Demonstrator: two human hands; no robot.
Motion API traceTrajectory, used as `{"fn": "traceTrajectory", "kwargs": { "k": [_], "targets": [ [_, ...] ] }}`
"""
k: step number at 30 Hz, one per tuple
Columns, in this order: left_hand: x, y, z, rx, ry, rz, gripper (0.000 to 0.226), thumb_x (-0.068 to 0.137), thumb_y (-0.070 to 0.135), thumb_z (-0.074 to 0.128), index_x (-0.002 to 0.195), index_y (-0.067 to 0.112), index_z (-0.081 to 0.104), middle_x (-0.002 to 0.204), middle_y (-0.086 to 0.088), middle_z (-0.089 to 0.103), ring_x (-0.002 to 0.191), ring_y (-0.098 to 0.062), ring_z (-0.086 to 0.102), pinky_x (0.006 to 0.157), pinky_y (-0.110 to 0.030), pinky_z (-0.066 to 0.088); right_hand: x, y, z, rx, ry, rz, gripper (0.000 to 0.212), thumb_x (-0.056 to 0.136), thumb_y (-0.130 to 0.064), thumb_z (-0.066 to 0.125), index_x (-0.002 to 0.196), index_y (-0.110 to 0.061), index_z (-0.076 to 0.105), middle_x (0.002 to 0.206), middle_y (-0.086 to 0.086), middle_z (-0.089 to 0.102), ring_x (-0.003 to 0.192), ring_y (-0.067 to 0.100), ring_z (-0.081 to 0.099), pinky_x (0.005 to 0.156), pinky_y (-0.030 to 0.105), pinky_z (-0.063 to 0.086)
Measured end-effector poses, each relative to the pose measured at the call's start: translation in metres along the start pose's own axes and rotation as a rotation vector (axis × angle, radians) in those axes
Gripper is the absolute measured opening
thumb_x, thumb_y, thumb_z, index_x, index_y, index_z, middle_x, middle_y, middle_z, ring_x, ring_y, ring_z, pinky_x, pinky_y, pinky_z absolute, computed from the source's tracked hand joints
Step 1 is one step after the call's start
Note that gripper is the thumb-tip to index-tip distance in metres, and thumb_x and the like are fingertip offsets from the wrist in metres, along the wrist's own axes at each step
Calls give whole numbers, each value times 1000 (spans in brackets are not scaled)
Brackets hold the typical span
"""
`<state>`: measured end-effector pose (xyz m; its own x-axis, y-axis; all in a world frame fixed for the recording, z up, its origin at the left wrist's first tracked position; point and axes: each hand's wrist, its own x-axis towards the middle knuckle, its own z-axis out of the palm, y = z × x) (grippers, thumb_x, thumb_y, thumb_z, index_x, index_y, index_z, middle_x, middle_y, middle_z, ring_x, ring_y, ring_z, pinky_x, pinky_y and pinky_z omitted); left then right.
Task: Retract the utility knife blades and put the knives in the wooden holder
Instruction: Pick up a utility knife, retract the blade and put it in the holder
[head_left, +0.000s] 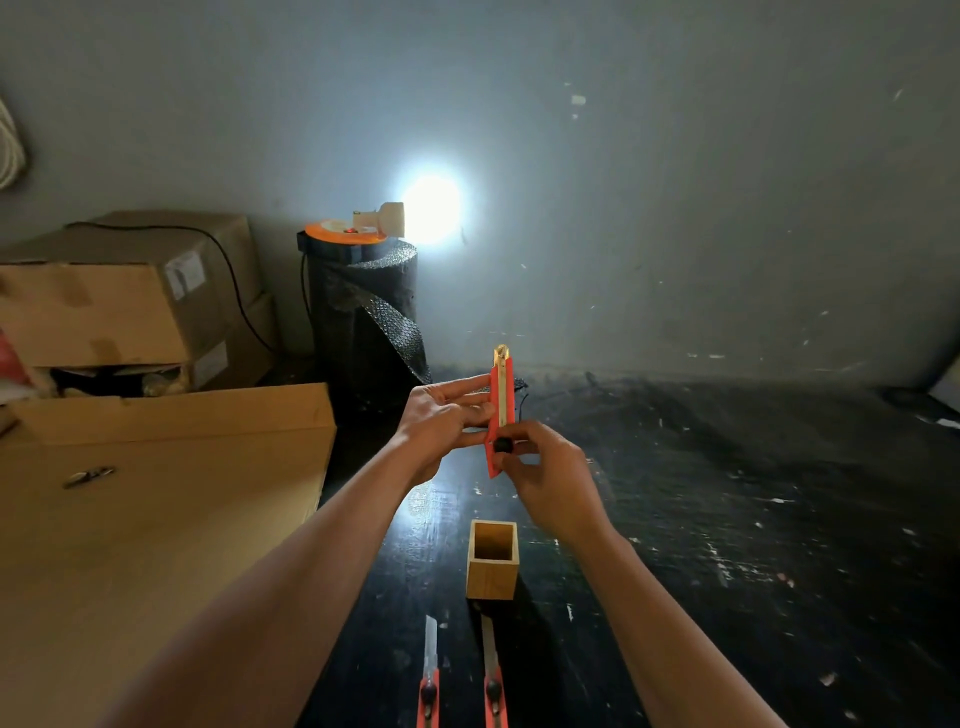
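I hold a red utility knife (502, 395) upright above the dark table, its tip pointing up. My left hand (441, 421) steadies its body with the fingers stretched along the side. My right hand (545, 473) grips the lower end, thumb on the black slider knob. Only the metal tip shows at the top; no long blade sticks out. Below my hands stands the square wooden holder (492, 577), with nothing visible inside. Two more red knives (429, 675) (492, 675) lie side by side near the table's front edge, blades extended toward the holder.
A large cardboard box (156, 499) lies at the left beside the black table (727, 519). Stacked cartons (119, 296) and a black bubble-wrap roll (363, 312) with a bright lamp (431, 208) on top stand at the back by the wall.
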<state>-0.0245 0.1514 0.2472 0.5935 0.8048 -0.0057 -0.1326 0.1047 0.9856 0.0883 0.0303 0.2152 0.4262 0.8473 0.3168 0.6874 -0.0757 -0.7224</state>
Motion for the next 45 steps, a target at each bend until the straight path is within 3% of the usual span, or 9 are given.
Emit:
{"fn": "traceTrajectory", "kwargs": {
  "k": [7, 12, 16, 19, 24, 31, 37, 42, 45],
  "targets": [
    [3, 9, 2, 22, -4, 60, 40, 90, -11, 68, 124, 8, 73, 104, -13, 81, 88, -28, 81, 69, -34, 66, 0, -6, -2, 51, 27, -48, 29, 98, -20, 66, 126, -19, 61, 119, -4, 68, 98, 3, 56, 66, -3, 41],
    [2, 10, 2, 60, 13, 75, 40, 90, -10, 69, 124, 10, 74, 104, -11, 81, 90, -29, 81, 77, -41, 66, 2, -10, -3, 120, 48, -9, 18, 94, -26, 69, 106, -25, 56, 104, -14, 63, 95, 4, 59, 68, 1, 39],
    [0, 8, 3, 66, 33, 76, 39, 90, -9, 70, 124, 10, 74, 108, -12, 80, 93, -30, 80, 81, -44, 66, -2, -7, -3, 94, 15, -28, 26, 97, -23, 68, 121, -28, 60, 109, -18, 60, 91, -4, 56, 80, 5, 44],
    [0, 6, 2, 75, 45, 75, 39, 90, -7, 71, 125, 10, 73, 110, -13, 79, 93, -30, 80, 80, -44, 66, -3, -5, -5, 85, -16, -15, 23, 98, -19, 66, 120, -26, 65, 106, -21, 60, 82, -15, 53, 65, -5, 40],
    [0, -10, 6, 70, 30, 30, 39, 90, -10, 70, 124, 9, 74, 101, -10, 81, 85, -26, 81, 67, -33, 66, -5, 8, 7, 126, 17, 57, 17, 94, -24, 70, 103, -32, 58, 93, -28, 61, 83, -9, 60, 84, 17, 49],
    [-8, -17, 0, 51, 6, 35, 39, 92, -9, 67, 127, 8, 71, 101, -3, 81, 82, -19, 81, 64, -30, 64, -2, 9, 3, 279, 41, 125, 27, 95, -33, 68, 118, -26, 56, 120, -4, 69, 106, 18, 71, 92, 38, 60],
    [-13, -43, -2, 2, -29, -13, 36, 93, -10, 65, 122, 10, 73, 98, -7, 83, 91, -23, 80, 74, -35, 65, 18, 16, 5, 378, -8, 178, 40, 98, -15, 66, 136, -20, 54, 109, -3, 70, 88, 8, 71, 65, 16, 59],
    [2, -109, -18, 366, 173, -52, 32, 92, 6, 72, 123, 13, 72, 115, -11, 78, 104, -24, 75, 85, -36, 64, 24, 53, 24, 256, -35, 237, 20, 95, 5, 60, 111, -6, 64, 93, 10, 73, 78, 23, 75, 62, 28, 62],
    [2, -145, -20, 627, 146, -85, 64, 84, 22, 84, 141, 11, 59, 135, -10, 68, 122, -25, 66, 99, -40, 58, 30, 76, 42, 193, -48, 298, 10, 96, -6, 65, 105, -9, 63, 89, 4, 70, 79, 19, 73, 67, 32, 61]
  ]
}}
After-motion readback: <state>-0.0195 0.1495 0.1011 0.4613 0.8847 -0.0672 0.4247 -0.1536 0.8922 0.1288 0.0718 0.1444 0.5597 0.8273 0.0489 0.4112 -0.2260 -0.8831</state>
